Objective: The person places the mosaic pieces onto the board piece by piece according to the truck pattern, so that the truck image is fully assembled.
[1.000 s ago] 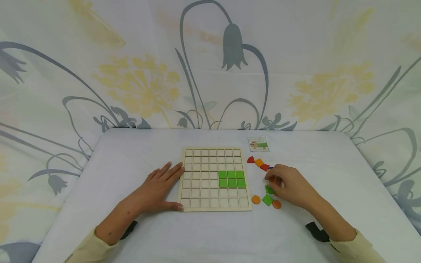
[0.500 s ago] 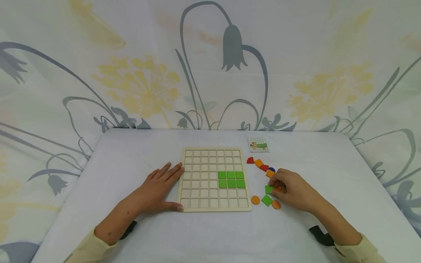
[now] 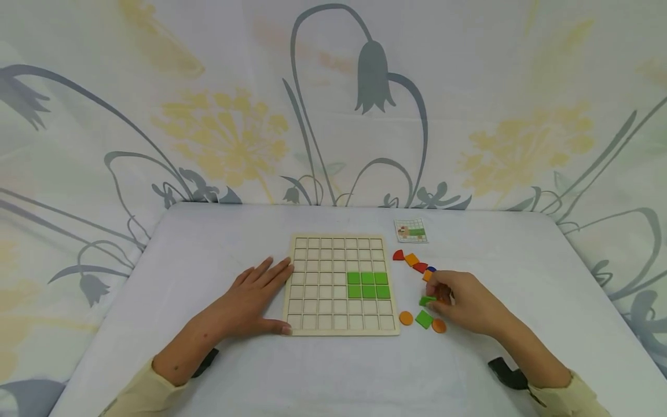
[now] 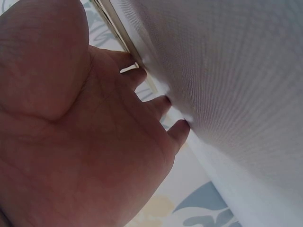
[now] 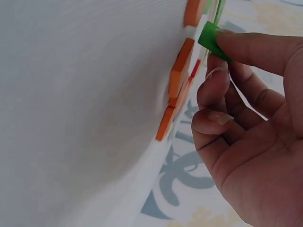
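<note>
Right hand (image 3: 464,298) has lifted the green tile (image 3: 427,300), fingers pinching it, partly hiding it; left hand (image 3: 250,301) flat.

The head camera is looking forward and down from above the near table edge, taking in the whole grid board (image 3: 341,284) and both hands. The left wrist camera is sitting very close under the left hand (image 4: 80,137), facing along the tabletop toward the board's edge. The right wrist camera is hovering near the right hand (image 5: 251,118), sharing the green tile (image 5: 213,40) with the head view.
</note>
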Available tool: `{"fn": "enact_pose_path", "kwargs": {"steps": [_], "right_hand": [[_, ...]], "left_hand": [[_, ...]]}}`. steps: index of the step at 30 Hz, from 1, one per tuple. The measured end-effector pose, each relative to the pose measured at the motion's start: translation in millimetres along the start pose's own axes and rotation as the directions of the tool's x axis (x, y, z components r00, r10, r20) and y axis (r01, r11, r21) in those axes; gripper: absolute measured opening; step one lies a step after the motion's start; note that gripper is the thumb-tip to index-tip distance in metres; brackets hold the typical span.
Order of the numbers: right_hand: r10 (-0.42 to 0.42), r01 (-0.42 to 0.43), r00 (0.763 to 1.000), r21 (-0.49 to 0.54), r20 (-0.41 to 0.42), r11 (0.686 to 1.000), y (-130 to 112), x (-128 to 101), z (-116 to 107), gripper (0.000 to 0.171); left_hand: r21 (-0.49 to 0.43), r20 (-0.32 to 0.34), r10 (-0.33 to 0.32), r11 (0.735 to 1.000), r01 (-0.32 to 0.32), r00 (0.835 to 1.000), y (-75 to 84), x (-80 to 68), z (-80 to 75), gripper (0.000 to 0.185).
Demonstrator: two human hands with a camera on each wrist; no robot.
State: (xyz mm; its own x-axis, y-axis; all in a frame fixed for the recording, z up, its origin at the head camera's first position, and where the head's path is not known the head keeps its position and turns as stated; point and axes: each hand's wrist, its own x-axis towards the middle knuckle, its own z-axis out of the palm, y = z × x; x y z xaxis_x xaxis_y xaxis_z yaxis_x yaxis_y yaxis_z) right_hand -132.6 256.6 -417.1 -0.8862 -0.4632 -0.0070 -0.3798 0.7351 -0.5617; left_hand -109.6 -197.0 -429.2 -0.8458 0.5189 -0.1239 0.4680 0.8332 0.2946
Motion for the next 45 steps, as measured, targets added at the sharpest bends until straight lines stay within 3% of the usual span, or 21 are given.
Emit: {"fn": "enact_pose_path", "kwargs": {"steps": [7, 19, 29, 45], "right_hand": [[-0.052, 0.054, 0.998, 0.036, -0.039, 0.998, -17.9, 12.6, 4.3, 0.024], [-0.166, 0.168, 0.986, 0.126, -0.027, 0.978, -50.2, 45.4, 24.6, 0.019], [-0.202, 0.2, 0.979, 0.167, -0.007, 0.965, -74.2, 74.3, 46.0, 0.015], [-0.134, 0.127, 0.99, 0.125, 0.046, 0.984, -96.2, 104.8, 69.2, 0.011]], "left_hand": [[0.002, 0.0, 0.001, 1.0, -0.001, 1.0, -2.2, 0.7, 2.3, 0.118], [0.015, -0.004, 0.002, 1.0, -0.002, 1.0, -1.2, 0.7, 2.1, 0.118], [0.044, -0.028, 0.019, 0.999, -0.018, 0.999, -2.0, 0.7, 1.2, 0.118], [0.041, -0.037, 0.021, 0.999, -0.02, 0.999, -2.5, 1.6, 2.0, 0.116]]}}
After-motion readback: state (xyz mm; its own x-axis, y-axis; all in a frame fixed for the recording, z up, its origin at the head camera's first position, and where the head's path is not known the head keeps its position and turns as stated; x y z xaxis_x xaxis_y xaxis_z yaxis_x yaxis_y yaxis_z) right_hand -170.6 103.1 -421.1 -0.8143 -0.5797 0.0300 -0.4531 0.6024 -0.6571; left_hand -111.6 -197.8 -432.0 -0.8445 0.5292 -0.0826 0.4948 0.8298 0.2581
